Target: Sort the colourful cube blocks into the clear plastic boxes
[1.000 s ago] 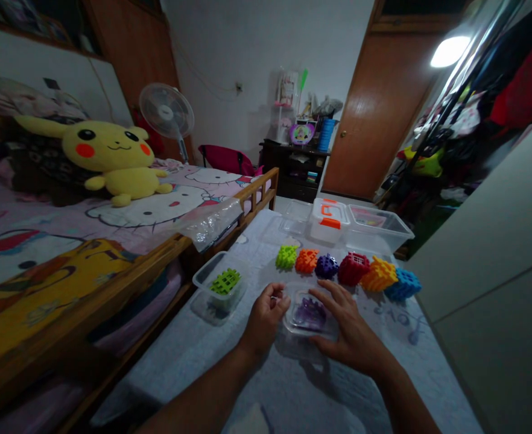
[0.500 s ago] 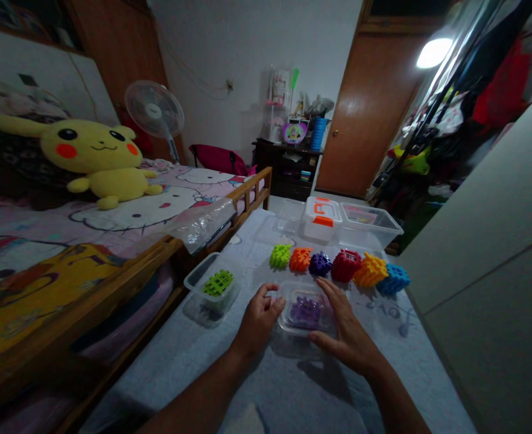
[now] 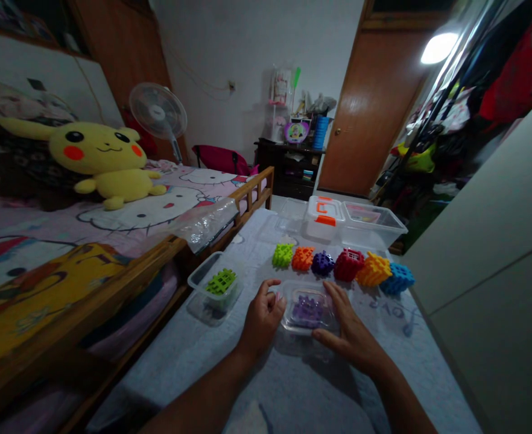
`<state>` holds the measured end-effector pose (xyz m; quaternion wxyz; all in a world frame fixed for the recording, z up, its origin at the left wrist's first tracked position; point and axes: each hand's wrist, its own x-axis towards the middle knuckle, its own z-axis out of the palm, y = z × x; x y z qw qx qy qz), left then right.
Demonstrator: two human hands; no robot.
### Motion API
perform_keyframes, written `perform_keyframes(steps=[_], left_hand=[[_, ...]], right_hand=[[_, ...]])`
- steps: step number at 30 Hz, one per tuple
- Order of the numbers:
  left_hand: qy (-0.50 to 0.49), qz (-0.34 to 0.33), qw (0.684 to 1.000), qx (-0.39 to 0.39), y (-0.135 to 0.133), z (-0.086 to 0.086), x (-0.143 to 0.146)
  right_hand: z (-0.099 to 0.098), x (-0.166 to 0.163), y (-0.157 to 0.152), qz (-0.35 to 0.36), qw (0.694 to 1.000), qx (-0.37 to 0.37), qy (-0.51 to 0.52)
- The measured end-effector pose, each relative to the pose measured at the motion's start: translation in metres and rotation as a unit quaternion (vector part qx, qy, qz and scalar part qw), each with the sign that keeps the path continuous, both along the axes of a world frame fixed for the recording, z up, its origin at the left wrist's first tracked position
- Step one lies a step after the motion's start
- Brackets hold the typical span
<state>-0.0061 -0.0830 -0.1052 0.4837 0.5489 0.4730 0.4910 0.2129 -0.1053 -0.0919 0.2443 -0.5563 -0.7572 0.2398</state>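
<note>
A clear plastic box [image 3: 309, 343] with a clear lid [image 3: 288, 322] on top stands on the cloth in front of me. Purple interlocking pieces [image 3: 309, 310] show through the lid. At the box's left edge, my left hand [image 3: 263, 316] has its fingers curled and its thumb at the rim. My right hand [image 3: 350, 331] spans the right side, fingers at the back corner and thumb on the front edge. Farther left is an open clear box [image 3: 202, 283] with green lattice pieces [image 3: 221, 281] in it.
Behind the box runs a row of coloured blocks: lime [image 3: 283, 255], orange [image 3: 303, 258], dark blue [image 3: 323, 263], red [image 3: 348, 264], yellow [image 3: 373, 269] and light blue [image 3: 397, 278]. An orange-latched case [image 3: 324, 220] and an open bin [image 3: 377, 226] stand beyond. A wooden bed rail [image 3: 157, 256] borders the left.
The view has shifted slightly, so the scene sits a little farther right. Both hands stay at the lidded box, with almost no change in their grip.
</note>
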Motion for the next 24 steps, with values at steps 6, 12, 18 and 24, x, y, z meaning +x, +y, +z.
perform_keyframes(steps=[6, 12, 18, 24], left_hand=[[0.068, 0.031, 0.997, 0.037, 0.000, 0.007, 0.002], [0.199, 0.057, 0.974, 0.092, -0.002, 0.013, -0.002], [0.288, 0.035, 0.945, 0.151, 0.003, 0.012, -0.008], [0.307, 0.009, 0.931, 0.198, 0.006, 0.006, -0.013]], right_hand=[[0.002, -0.001, 0.000, 0.000, 1.000, 0.000, -0.005], [0.002, -0.003, -0.001, 0.001, 1.000, -0.004, -0.009], [0.001, -0.003, 0.000, 0.009, 1.000, 0.002, -0.002], [0.002, -0.001, 0.001, 0.017, 1.000, 0.005, 0.000]])
